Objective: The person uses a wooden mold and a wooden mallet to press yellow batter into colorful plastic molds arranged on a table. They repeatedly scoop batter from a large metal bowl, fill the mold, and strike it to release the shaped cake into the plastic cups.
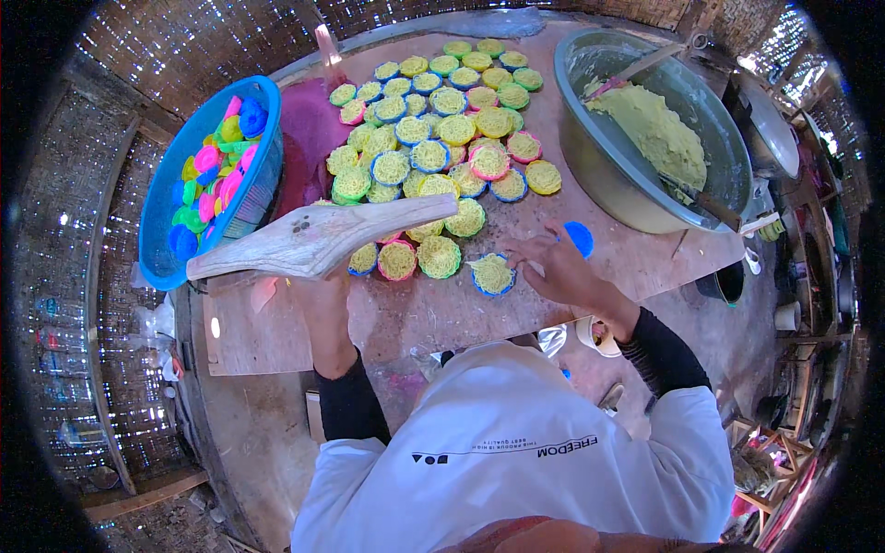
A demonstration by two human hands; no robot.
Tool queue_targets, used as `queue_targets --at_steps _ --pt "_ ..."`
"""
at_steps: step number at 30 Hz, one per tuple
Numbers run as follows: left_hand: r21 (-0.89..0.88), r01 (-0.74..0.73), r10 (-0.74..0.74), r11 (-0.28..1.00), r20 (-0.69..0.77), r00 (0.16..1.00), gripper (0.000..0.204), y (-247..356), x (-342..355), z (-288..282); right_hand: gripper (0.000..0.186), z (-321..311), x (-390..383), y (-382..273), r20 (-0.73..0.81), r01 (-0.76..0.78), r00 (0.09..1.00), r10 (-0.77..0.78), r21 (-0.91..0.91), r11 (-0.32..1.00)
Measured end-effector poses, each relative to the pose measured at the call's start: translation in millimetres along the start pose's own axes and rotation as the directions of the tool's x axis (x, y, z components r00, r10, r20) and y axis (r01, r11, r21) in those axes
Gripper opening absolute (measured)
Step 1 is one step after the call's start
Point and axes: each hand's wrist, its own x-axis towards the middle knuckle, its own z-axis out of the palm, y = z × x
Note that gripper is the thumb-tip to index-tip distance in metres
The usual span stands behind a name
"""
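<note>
My left hand (320, 293) is closed round a long pale wooden tool with tapered ends (304, 238), held raised above the table's left side. The tool hides most of its fingers. My right hand (558, 267) holds nothing, its fingers spread beside a small blue-rimmed cup (493, 275) filled with pale yellow-green strands; whether the fingertips touch it I cannot tell. Another blue cup (579, 239) lies just beyond that hand. Many similar filled cups (430, 156), rimmed in pink, green, yellow and blue, stand close together from the table's middle to its far side.
A blue basket (261, 175) of colourful small cups stands at the left. On the right, a large greenish basin (590, 175) contains yellow-green dough (659, 134) and utensils. The wooden table's front edge (387, 370) runs close to my body. Woven walls surround the space.
</note>
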Motion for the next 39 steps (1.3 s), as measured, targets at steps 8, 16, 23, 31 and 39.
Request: queue_targets --at_steps 8,16,23,31,39 --pt "0.057 -0.037 0.036 0.998 0.009 0.999 0.027 5 0 -1 0.05 1 -1 -2 0.052 -0.013 0.999 0.016 -0.061 0.998" --pt "-0.01 0.021 -0.021 1.0 -0.067 0.998 0.031 15 -4 -2 0.071 11 13 -14 0.029 0.101 0.994 -0.101 -0.015 0.995" --pt "0.072 0.028 -0.028 0.997 -0.011 1.0 0.032 16 -5 -8 0.062 19 30 -22 0.077 0.153 0.986 -0.149 -0.053 0.987" --pt "0.33 -0.239 0.262 0.913 -0.026 0.965 0.029 -20 -6 -16 0.033 -1 26 -13 -0.232 0.138 0.966 -0.117 0.078 0.987" --pt "-0.053 -0.472 0.437 0.88 0.479 0.761 0.027 54 -24 29 0.02 -106 51 -93 -0.359 0.31 0.875 -0.324 -0.099 0.946"
